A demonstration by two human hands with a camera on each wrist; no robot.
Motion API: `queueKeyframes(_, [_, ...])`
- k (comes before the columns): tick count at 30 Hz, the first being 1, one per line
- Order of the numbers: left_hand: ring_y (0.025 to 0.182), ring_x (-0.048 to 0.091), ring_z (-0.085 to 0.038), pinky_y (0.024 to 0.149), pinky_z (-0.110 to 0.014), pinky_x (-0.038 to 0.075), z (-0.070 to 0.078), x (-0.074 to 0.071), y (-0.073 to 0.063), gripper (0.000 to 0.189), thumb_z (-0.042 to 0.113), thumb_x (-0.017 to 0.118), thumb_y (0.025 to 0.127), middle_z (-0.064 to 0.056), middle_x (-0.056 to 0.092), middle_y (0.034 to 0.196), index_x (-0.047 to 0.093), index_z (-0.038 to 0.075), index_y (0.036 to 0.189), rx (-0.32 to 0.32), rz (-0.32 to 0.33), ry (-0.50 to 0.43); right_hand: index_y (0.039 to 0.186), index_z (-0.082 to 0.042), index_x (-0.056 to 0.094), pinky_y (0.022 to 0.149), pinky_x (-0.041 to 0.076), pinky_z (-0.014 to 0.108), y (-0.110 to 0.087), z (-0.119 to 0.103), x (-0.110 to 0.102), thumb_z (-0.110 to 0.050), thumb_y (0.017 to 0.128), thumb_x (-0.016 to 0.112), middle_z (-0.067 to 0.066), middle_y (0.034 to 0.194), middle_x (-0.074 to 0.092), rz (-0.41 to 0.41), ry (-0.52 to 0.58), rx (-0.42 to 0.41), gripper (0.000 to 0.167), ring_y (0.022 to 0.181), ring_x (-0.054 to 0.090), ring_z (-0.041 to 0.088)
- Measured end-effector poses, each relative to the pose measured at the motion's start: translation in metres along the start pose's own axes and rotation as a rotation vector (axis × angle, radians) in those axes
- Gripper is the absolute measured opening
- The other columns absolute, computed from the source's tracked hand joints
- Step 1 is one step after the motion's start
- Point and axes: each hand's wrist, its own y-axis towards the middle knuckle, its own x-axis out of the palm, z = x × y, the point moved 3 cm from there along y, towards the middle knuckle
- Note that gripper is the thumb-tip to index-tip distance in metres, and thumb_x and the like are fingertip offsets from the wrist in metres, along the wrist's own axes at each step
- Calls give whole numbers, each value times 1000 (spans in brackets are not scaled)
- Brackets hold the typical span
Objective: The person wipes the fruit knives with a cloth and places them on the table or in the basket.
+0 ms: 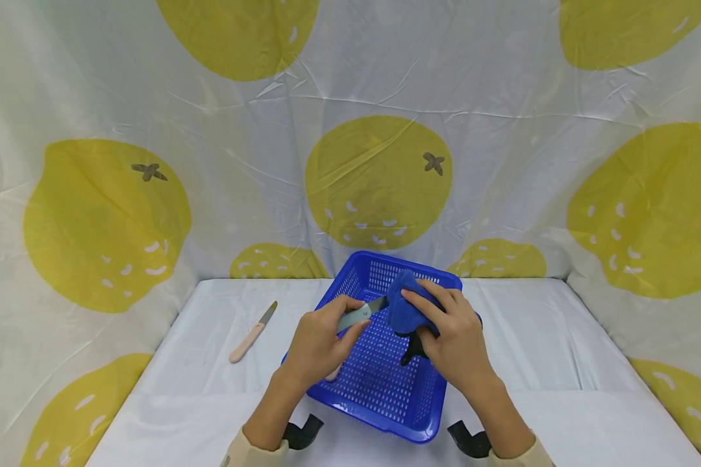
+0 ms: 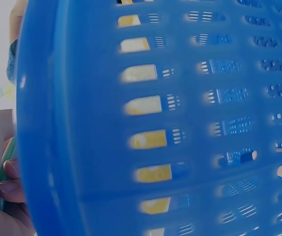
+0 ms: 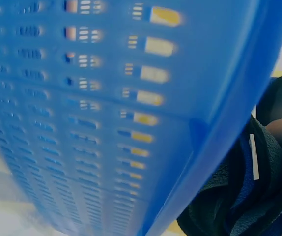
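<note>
My left hand [image 1: 321,337] holds a small knife by its pale green handle [image 1: 354,316], its blade pointing right. A bunched blue cloth [image 1: 407,305] is gripped in my right hand [image 1: 452,331] and covers the tip of the blade. Both hands are above a blue perforated plastic basket [image 1: 380,415]. Under the cloth a black object [image 1: 411,350] shows; its kind is unclear. The basket wall [image 2: 97,123] fills most of the left wrist view. In the right wrist view, dark folds of the cloth [image 3: 219,201] show beyond the rim.
A second knife [image 1: 252,334] with a pale pink handle lies on the white-covered table [image 1: 198,376], left of the basket. Inside the basket, part of a pinkish handle [image 1: 334,373] peeks out beside my left wrist. A lemon-print curtain [image 1: 380,181] hangs behind the table.
</note>
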Motion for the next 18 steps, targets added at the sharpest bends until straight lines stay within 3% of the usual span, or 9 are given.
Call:
queueKeyframes(12, [80, 71, -9, 70, -18, 58, -3, -2, 0, 29, 20, 78, 93, -5, 77, 106, 65, 10, 117, -67, 4, 20, 131, -18, 72, 86, 58, 52, 0, 11, -11, 4, 82, 72, 13, 141, 63, 28, -12, 47, 54, 111, 61, 34])
queueKeyframes(18, [80, 70, -9, 69, -19, 58, -4, 0, 0, 30, 20, 79, 92, -5, 77, 107, 65, 9, 117, -63, 17, 25, 131, -20, 72, 92, 58, 52, 1, -4, -7, 4, 81, 75, 11, 141, 63, 22, 30, 4, 55, 116, 60, 32])
